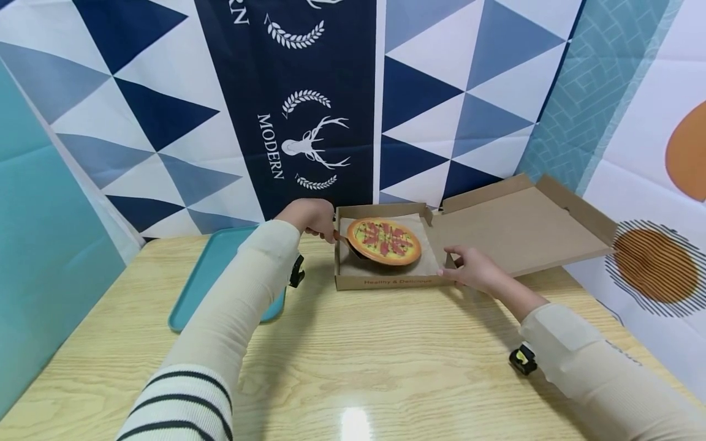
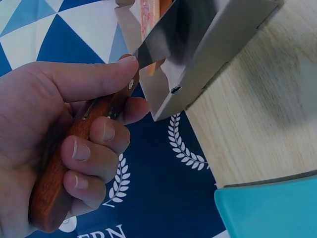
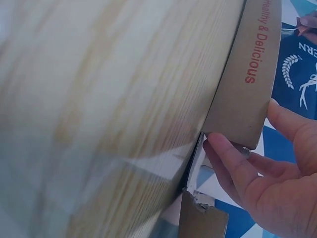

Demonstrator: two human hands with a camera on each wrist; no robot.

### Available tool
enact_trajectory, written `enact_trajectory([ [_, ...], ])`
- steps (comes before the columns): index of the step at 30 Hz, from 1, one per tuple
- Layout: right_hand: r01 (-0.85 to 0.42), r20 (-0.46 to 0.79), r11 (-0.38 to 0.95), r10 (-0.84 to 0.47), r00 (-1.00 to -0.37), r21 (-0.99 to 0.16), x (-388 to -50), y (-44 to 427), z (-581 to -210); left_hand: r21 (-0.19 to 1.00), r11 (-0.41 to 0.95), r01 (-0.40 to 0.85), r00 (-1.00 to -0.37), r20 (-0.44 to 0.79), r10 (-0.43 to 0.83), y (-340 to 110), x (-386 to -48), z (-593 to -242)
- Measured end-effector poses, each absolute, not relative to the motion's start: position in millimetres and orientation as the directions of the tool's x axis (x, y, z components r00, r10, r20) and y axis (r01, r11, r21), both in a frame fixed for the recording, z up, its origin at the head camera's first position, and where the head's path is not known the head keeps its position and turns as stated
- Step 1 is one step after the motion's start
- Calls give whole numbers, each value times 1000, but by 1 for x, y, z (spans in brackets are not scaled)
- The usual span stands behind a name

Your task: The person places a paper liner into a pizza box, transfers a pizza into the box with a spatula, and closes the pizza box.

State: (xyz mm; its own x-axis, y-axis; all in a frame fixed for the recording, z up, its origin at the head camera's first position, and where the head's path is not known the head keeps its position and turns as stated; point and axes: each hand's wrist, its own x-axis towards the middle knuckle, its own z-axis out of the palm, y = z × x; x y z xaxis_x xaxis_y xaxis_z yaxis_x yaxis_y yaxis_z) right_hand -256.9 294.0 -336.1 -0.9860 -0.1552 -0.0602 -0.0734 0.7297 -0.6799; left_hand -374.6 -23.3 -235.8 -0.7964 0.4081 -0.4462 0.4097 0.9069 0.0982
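Note:
A pizza (image 1: 384, 241) lies tilted on a metal server inside the open cardboard box (image 1: 393, 282), its left side raised. The left hand (image 1: 314, 217) grips the server's wooden handle at the box's left wall; in the left wrist view its fingers curl round the handle (image 2: 52, 198), and the metal blade (image 2: 158, 42) reaches into the box. At the box's front right corner the right hand (image 1: 474, 267) pinches the cardboard; in the right wrist view the thumb and fingers hold the end of the front wall (image 3: 242, 89), marked with red lettering.
The box lid (image 1: 524, 229) lies folded out to the right. A turquoise tray (image 1: 206, 263) rests on the wooden table (image 1: 342, 355) to the left, partly behind the left sleeve. Patterned cloth (image 1: 325, 122) hangs behind the table.

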Motion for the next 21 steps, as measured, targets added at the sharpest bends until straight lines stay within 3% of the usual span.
enact_trajectory([
  [8, -62, -73, 735, -151, -986, -676, -257, 295, -335, 147, 925, 351, -801, -463, 378, -23, -371, -229],
  [21, -66, -70, 720, -158, -985, -691, -256, 295, -336, 98, 922, 375, -817, -434, 379, -19, -372, -222],
])
